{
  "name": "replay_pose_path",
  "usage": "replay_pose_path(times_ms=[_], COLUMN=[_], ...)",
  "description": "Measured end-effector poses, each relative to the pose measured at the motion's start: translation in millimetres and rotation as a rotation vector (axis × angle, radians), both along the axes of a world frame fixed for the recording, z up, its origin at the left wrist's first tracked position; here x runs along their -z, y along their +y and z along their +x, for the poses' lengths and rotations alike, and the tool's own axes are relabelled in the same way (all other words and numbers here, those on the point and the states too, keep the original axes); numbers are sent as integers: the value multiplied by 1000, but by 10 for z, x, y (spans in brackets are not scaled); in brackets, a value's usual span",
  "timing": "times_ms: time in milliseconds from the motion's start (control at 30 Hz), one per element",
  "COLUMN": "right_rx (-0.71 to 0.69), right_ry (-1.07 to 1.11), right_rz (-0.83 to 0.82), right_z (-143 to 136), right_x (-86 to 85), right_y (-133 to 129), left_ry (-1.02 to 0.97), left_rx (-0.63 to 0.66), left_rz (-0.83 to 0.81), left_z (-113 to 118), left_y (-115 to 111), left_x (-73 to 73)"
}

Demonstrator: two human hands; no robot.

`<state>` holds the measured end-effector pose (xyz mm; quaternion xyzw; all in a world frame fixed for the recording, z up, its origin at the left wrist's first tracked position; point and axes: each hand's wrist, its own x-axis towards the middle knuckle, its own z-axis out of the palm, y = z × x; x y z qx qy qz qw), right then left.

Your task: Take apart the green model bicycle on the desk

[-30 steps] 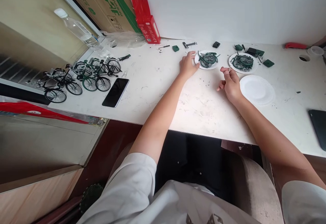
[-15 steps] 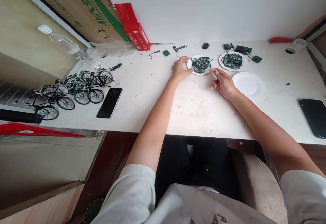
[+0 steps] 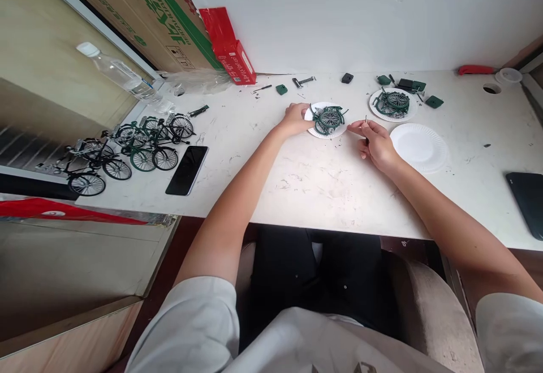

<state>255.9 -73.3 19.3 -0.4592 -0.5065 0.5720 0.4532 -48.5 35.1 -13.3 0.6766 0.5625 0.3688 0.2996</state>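
From where I stand, the person's left hand [image 3: 294, 120] has its fingers closed on the near-left rim of a white paper plate [image 3: 339, 130], the thumb on the near side and the others curled round the far side. On that plate lies a little heap of dark green model-bicycle parts [image 3: 328, 120], spoked wheels uppermost. The right hand [image 3: 379, 142] pinches a slim metal-tipped tool [image 3: 366, 118], its tip poking up between thumb and forefinger; the index finger stretches out to the plate's right rim, though I can't tell whether it touches. The other fingers curl under

A second plate [image 3: 413, 105] with similar green parts sits beyond the right hand, and a third plate [image 3: 419, 146] just beside the wrist. At the back, a green block [image 3: 281, 89] and a black block [image 3: 347, 78] lie near the foot of the wall [image 3: 360, 22]. Between the forearms, scuffed white surface [image 3: 314, 186] runs down to the front edge, well apart from the fingers. Out to the left, a smartphone [image 3: 186, 169] lies beside a cluster of miniature bicycles [image 3: 126, 150], both well apart from the hands
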Motion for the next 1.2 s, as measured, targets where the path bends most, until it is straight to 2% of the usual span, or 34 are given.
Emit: replay_pose_path(times_ms=[100, 233, 467, 633, 800, 900, 1033, 1200], right_rx=[-38, -54, -24, -1, -17, -53, -110, -99], right_ry=[-32, -86, -180, -351, -523, -591, -658, -678], right_rz=[6, 39, 160, 260, 357, 405, 406, 403], right_z=[-31, -59, -117, -107, -44, -32, -52, -70], right_x=[-10, -4, 47, -5, -62, -70, -89, -80], right_y=[-37, -68, -129, -192, -174, -158, -177, -186], left_ry=[-87, -170, -192, -199, -201, -229, -305, -335], left_rx=[-90, -173, -138, -147, -60, -10, 69, 106], left_rz=[-31, 43, 16, 39, -51, -94, -127, -102], left_z=[-55, -17, 6, -20, -24, -21, -13, -11], left_y=[-133, -257, -355, -409, -520, -564, -590, -622], left_x=[60, 158, 171, 91, -73, -124, -143, -238])
